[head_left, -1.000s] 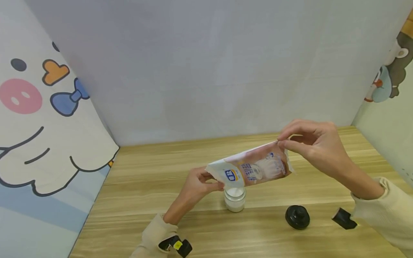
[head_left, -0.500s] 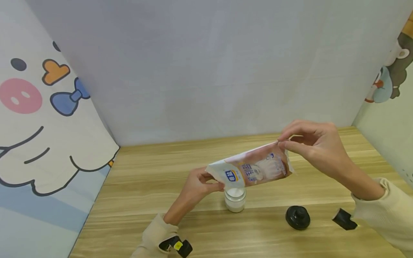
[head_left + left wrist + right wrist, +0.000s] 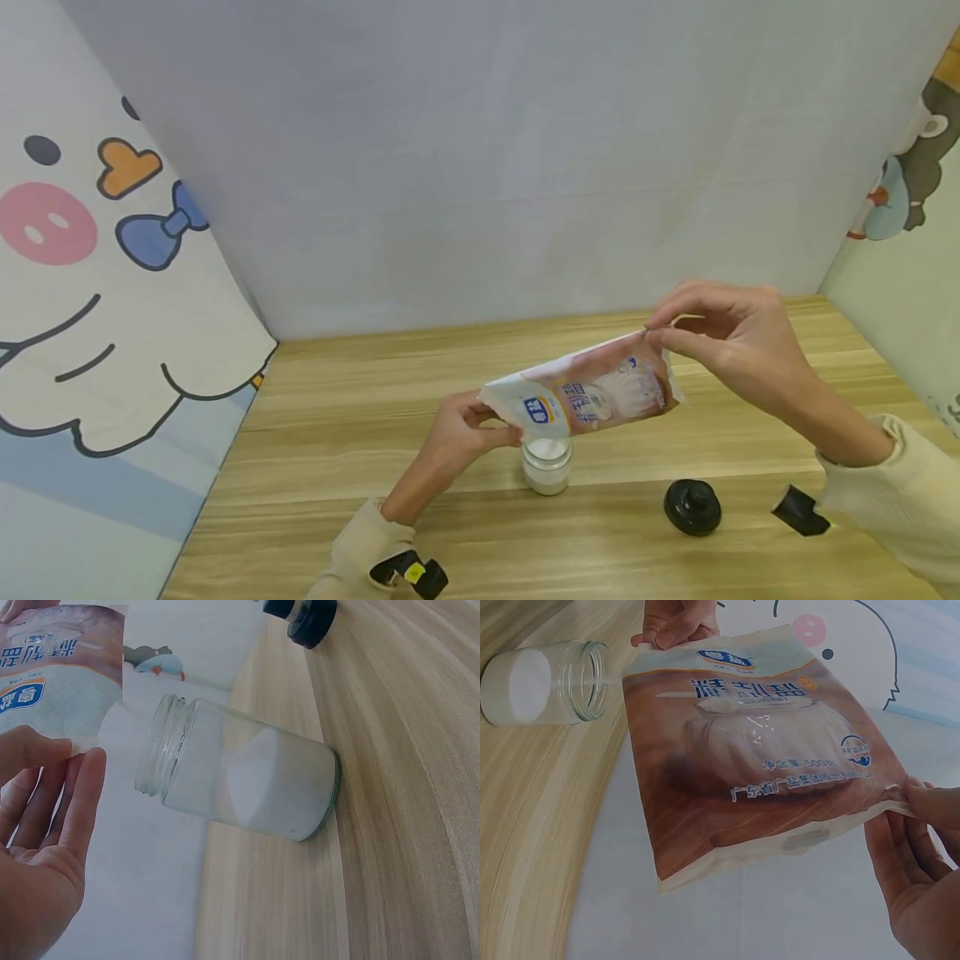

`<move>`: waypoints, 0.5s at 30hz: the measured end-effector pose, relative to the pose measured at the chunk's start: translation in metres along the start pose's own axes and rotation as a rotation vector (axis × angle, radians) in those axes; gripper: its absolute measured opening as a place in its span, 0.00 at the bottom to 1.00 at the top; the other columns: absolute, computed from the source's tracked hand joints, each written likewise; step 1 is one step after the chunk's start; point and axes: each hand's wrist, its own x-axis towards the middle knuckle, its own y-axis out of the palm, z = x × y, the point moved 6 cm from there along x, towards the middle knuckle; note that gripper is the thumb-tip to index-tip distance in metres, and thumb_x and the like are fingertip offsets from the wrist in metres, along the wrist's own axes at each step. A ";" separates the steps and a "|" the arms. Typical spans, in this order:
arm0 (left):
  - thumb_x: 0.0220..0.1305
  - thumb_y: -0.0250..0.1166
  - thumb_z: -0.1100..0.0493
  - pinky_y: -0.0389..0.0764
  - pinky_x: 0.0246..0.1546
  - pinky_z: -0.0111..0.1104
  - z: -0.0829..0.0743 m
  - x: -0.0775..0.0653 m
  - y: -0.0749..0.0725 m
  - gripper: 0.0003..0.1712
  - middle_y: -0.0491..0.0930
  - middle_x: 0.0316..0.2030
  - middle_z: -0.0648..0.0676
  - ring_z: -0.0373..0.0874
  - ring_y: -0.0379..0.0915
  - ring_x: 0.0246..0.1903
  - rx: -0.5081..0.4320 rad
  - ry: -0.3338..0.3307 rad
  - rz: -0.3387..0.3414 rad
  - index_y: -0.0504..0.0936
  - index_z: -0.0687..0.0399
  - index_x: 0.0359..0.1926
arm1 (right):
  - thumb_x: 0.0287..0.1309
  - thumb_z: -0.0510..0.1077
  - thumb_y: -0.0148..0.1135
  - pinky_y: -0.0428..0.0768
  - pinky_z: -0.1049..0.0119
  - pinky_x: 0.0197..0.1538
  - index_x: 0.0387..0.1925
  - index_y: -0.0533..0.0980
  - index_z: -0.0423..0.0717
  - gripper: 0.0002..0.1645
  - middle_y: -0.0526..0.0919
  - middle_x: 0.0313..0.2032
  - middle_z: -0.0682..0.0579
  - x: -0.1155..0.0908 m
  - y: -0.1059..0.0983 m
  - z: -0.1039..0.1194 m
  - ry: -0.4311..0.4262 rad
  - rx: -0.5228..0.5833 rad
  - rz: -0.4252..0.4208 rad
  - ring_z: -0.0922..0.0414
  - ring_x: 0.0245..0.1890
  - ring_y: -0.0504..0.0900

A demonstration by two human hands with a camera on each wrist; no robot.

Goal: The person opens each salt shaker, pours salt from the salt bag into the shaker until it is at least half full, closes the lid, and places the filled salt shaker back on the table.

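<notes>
A pink-and-white salt bag (image 3: 600, 379) slants over a glass jar (image 3: 547, 475), its torn lower end by the mouth. My left hand (image 3: 462, 433) pinches the bag's low end between thumb and fingers. Up at the opposite end, a top corner is pinched by my right hand (image 3: 738, 350). In the left wrist view, a faint white stream of salt (image 3: 122, 733) runs from the bag towards the upright jar (image 3: 247, 772). A sloping heap of white salt (image 3: 529, 684) shows through the glass in the right wrist view.
A round black lid (image 3: 692, 507) with a knob lies on the wooden table (image 3: 322, 467), right of the jar. Behind stands a plain grey wall (image 3: 480, 208). A cartoon-printed panel (image 3: 97, 317) bounds the left side, and a pale printed panel (image 3: 892, 292) the right.
</notes>
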 end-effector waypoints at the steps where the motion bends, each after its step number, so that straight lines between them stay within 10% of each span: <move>1: 0.47 0.69 0.75 0.84 0.39 0.44 0.000 0.000 0.000 0.19 0.83 0.39 0.61 0.50 0.79 0.38 0.002 -0.001 -0.001 0.81 0.68 0.45 | 0.47 0.20 0.63 0.82 0.73 0.42 0.30 0.81 0.34 0.11 0.82 0.32 0.45 0.000 0.000 0.000 0.000 0.000 0.000 0.57 0.34 0.80; 15: 0.48 0.69 0.74 0.84 0.39 0.44 -0.001 -0.002 0.000 0.19 0.83 0.39 0.62 0.56 0.78 0.40 0.001 -0.016 0.000 0.81 0.68 0.45 | 0.47 0.20 0.63 0.82 0.73 0.42 0.30 0.81 0.34 0.11 0.82 0.32 0.45 0.000 0.000 0.002 0.007 -0.005 -0.005 0.57 0.34 0.80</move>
